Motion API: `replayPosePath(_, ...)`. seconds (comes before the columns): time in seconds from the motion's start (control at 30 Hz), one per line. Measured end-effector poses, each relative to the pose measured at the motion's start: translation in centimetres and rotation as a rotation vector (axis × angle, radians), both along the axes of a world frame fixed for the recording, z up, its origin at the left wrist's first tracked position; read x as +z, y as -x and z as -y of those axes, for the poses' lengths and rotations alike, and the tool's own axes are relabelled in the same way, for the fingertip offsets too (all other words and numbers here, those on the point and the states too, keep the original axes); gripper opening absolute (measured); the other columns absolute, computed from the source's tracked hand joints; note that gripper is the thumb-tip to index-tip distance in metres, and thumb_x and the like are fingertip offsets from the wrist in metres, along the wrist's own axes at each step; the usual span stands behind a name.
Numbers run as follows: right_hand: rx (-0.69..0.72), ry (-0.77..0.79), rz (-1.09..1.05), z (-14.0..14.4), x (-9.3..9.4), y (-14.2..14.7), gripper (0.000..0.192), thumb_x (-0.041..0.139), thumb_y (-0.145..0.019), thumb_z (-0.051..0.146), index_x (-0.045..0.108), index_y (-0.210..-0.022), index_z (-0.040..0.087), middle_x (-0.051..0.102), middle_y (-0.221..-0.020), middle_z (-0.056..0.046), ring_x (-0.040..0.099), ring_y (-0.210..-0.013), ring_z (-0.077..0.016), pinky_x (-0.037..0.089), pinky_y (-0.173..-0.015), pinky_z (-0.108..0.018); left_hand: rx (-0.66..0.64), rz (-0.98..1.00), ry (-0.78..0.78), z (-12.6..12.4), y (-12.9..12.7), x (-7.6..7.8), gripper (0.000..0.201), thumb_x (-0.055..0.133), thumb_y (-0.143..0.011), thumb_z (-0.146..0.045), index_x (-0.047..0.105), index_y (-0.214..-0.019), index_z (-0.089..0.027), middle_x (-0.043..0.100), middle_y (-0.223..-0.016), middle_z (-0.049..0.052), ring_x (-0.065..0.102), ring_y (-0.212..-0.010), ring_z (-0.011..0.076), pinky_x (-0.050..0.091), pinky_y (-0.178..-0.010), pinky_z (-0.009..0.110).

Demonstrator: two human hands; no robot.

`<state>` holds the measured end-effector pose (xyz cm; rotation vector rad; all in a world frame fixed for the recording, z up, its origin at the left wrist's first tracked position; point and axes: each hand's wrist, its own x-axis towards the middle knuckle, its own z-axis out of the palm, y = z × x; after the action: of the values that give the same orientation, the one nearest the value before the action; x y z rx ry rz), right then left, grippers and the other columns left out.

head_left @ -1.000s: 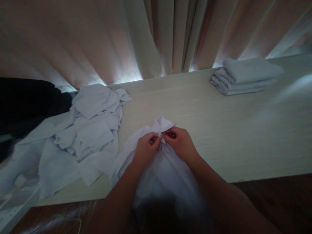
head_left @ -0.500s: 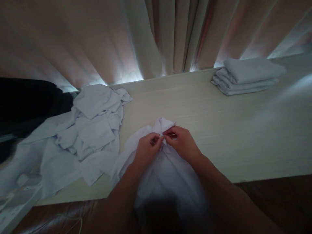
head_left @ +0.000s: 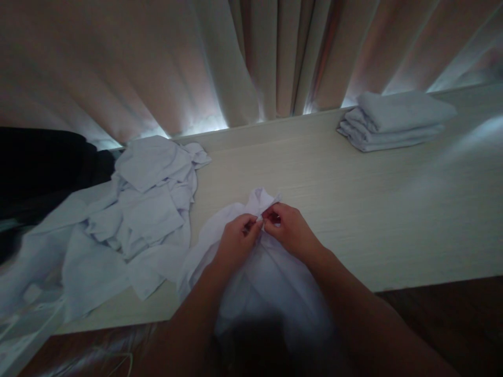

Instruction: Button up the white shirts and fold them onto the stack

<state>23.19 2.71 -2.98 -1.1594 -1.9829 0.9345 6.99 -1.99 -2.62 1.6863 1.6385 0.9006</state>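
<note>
Hands meet at centre of the pale table (head_left: 353,209): left hand (head_left: 236,242) and right hand (head_left: 291,230), fingertips pinched together on a small fold of the white garment (head_left: 259,283), which lies at the near table edge, draping toward the person. Crumpled white pile (head_left: 145,209) to the left; folded stack (head_left: 393,120) far right, by the curtain (head_left: 251,57).

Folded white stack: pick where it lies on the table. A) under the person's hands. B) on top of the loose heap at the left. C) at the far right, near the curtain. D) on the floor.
C: the folded white stack rests on the table at the far right below the curtain, apart from the loose heap at the left.
</note>
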Motion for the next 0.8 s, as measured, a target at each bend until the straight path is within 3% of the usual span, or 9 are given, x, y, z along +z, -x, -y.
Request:
replayPosePath(0.2,-0.014,0.048,-0.07,0.3,0.1,0.3,0.009,0.064,-0.08,0.013,0.069,-0.087,0.016,0.072,-0.085,-0.005,0.065,-0.077,-0.016,0.049,-0.074,-0.027,0.048,0.036,-0.002,0.0,0.2,0.6,0.027,0.054,-0.091,-0.034,0.063,-0.07,-0.019,0.062,-0.061,-0.002,0.057,-0.053,0.0109,0.043,-0.054,0.021)
replayPosePath(0.43,-0.029,0.099,-0.038,0.3,-0.2,0.6,0.007,0.065,-0.08,0.014,0.07,-0.085,0.017,0.073,-0.084,-0.005,0.066,-0.075,-0.0162,0.048,-0.072,-0.027,0.147,0.018,-0.025,0.1,-0.6,0.3,0.02,0.056,-0.088,-0.029,0.062,-0.071,-0.02,0.061,-0.055,-0.004,0.059,-0.055,0.0135,0.045,-0.06,0.023)
replayPosePath(0.8,-0.129,0.139,-0.094,0.7,-0.2,1.0,0.007,0.063,-0.078,0.016,0.069,-0.082,0.016,0.072,-0.078,-0.004,0.065,-0.071,-0.0166,0.047,-0.069,-0.028,0.127,0.153,0.074,-0.1,-0.6,0.3,0.027,0.051,-0.093,-0.038,0.063,-0.077,-0.019,0.066,-0.061,-0.002,0.062,-0.053,0.0136,0.046,-0.052,0.023)
